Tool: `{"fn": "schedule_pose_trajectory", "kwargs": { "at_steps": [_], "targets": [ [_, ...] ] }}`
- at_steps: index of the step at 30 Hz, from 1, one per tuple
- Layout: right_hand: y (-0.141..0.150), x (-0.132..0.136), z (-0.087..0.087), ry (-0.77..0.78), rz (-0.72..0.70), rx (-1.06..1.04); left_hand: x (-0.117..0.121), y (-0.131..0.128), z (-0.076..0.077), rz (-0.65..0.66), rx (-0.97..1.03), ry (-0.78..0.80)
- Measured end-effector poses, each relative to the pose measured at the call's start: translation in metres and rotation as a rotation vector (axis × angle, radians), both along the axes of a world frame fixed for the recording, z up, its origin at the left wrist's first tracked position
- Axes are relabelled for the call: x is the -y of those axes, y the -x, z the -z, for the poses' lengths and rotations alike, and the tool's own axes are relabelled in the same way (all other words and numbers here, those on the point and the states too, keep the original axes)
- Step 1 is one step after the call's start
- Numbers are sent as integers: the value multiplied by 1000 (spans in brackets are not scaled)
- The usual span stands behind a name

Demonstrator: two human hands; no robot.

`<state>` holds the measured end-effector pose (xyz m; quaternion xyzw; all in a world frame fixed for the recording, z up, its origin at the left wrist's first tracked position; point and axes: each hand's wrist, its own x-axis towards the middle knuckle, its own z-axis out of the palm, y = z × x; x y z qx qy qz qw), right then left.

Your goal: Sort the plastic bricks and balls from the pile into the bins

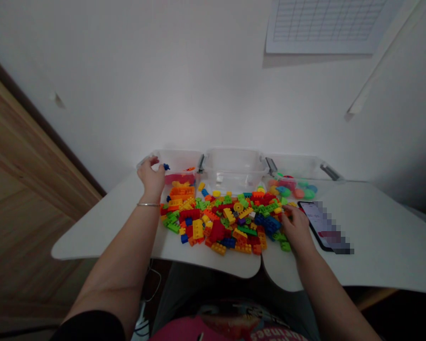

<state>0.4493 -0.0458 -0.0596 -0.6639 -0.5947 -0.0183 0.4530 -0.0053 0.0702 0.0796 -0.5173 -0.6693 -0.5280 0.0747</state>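
My left hand [151,178] reaches over the left clear bin [184,158], its fingers apart. A small blue toy piece [166,166] is just past my thumb; I cannot tell whether it touches the skin. Inside that bin, red and orange pieces show through the wall. At the right edge of a heap of colourful toy building bricks [218,231], my right hand [295,222] rests with curved, parted fingers. Dark blue bricks [270,223] and green bricks lie beside its fingertips. Nothing held shows in that hand.
A middle clear bin [234,161] stands behind the heap. The right clear bin [298,163] has round green, orange and red pieces at its front. A phone [317,225] lies right of my right hand. Behind the white table [92,237] rises a wall.
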Motion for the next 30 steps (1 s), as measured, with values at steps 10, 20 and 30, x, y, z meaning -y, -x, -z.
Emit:
{"fn": "schedule_pose_trajectory", "kwargs": {
  "at_steps": [10, 20, 30],
  "targets": [
    [0, 2, 0, 2, -16, 12, 6, -4, 3, 36, -43, 51],
    [-2, 0, 2, 14, -3, 4, 79, -29, 16, 163, -321, 140],
    [0, 1, -2, 18, -23, 9, 100, -23, 48, 216, -542, 670]
  ]
}}
